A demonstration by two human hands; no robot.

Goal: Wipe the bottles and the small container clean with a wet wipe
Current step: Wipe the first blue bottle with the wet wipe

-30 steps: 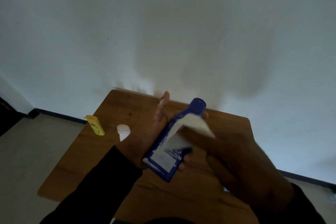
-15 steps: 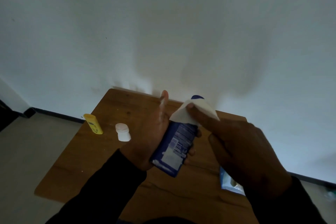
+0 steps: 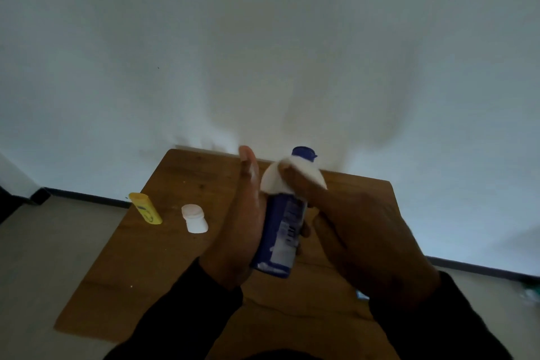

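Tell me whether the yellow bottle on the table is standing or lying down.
Standing. The yellow bottle rests on its lower end on the table, left of the small white container; its lean looks like wide-angle distortion.

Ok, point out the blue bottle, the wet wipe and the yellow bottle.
blue bottle (image 3: 280, 231): head view, on its labelled side between the hands.
wet wipe (image 3: 271, 181): head view, on the white fold left of the fingers.
yellow bottle (image 3: 145, 208): head view, on the middle of its body.
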